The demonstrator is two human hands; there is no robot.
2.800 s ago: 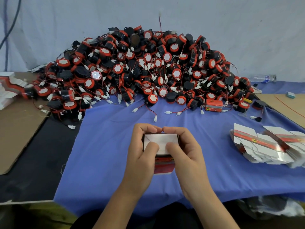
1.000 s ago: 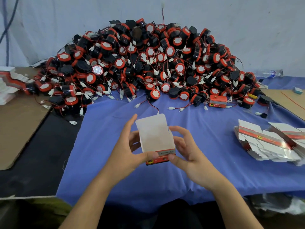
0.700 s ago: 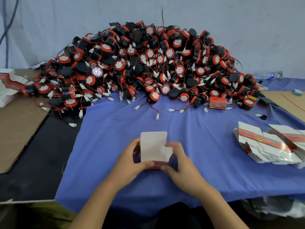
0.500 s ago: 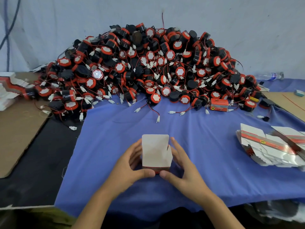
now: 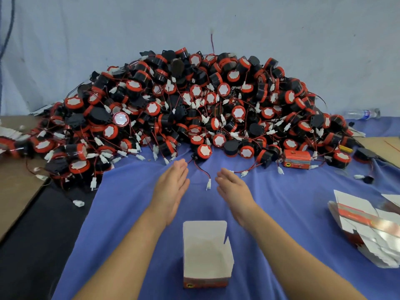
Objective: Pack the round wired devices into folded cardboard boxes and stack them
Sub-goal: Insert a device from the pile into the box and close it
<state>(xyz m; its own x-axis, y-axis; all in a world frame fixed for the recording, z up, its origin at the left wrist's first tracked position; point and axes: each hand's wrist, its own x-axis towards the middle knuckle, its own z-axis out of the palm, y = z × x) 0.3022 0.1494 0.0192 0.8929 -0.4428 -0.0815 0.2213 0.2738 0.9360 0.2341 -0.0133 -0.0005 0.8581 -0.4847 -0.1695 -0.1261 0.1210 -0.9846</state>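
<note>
A small packing workshop: a huge heap of identical round wired devices (image 5: 194, 109) covers the cloth-draped worktop (image 5: 281, 204) against a bare wall (image 5: 303, 40), with flat printed box blanks (image 5: 365, 221) and cardboard sheets (image 5: 15, 191) alongside.

Body in view on my feed, four entries: left hand (image 5: 173, 185), bare; right hand (image 5: 232, 188), bare, edges slightly blurred; left forearm (image 5: 129, 245), uncovered from wrist to the lower edge of my view; right forearm (image 5: 292, 252), likewise uncovered.
</note>
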